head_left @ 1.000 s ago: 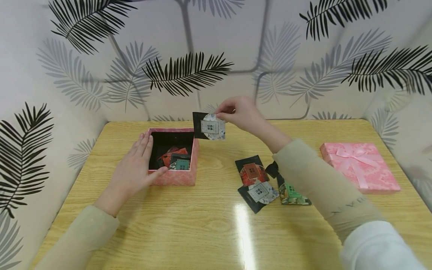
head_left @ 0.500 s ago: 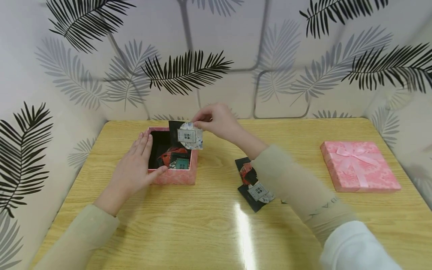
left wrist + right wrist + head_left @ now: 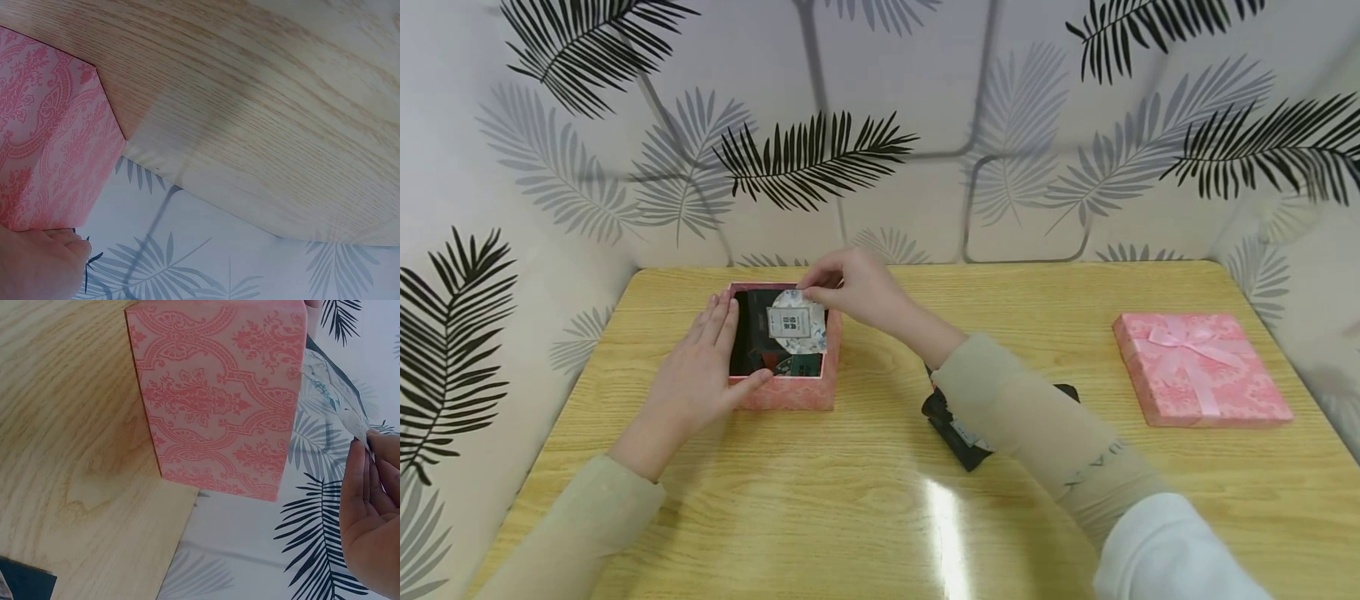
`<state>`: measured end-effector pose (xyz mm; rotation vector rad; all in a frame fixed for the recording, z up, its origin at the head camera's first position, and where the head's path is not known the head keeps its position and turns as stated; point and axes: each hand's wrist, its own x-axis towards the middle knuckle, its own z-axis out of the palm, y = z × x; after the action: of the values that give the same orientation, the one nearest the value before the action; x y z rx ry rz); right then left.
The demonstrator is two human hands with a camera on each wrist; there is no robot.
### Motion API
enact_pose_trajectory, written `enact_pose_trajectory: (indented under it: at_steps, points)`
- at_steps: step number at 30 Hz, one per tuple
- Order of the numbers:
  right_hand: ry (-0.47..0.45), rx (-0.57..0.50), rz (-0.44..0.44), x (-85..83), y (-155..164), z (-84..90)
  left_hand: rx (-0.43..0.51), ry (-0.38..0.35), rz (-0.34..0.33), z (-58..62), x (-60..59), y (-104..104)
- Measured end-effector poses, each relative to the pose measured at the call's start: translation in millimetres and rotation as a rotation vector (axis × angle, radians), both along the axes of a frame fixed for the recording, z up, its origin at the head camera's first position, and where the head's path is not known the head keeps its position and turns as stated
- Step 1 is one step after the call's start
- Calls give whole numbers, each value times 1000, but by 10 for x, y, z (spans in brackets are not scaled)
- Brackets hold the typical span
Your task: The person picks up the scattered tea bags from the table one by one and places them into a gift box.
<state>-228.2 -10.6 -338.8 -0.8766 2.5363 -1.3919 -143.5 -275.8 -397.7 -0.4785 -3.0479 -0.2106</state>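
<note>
The right hand (image 3: 857, 287) is pinching a glossy foil packet (image 3: 796, 323) over the open square pink damask-patterned box (image 3: 790, 392), at the table's (image 3: 850, 517) 10 o'clock. The left hand (image 3: 700, 367), fingers straight, is pressing flat against the box's 9 o'clock wall.

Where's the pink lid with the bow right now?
In the head view, the pink lid lies flat at the table's right side, apart from the open pink box at left.
</note>
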Motion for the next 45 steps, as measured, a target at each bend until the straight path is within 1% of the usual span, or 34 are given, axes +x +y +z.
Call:
enact_pose_trajectory:
  at_steps: [7, 15, 20, 23, 27, 31, 35, 40, 45]
  points:
    - [-11, -34, 16, -1, -40, -116, 5, 5, -4, -16, 0, 1]
    - [-43, 23, 39, 24, -43, -278, 2, 12, -4, -27, 11, 11]
    - [-59, 43, 46, 48, -71, -312, 6, 11, -4, -30, 13, 6]
    - [-33, 70, 58, 52, -97, -312, 6, 5, -2, -24, 15, -3]
    - [31, 129, 73, 50, -131, -315, 14, 5, -4, -13, 12, -11]
    - [81, 179, 60, 58, -155, -319, 14, 8, -8, -11, 6, -15]
    - [102, 219, 36, 76, -175, -307, 19, 3, -9, -10, 7, -16]
    - [108, 280, 3, 90, -208, -283, 21, 4, -13, -9, 6, -12]
    - [157, 343, 5, 91, -240, -255, 15, 2, -12, -9, 4, -8]
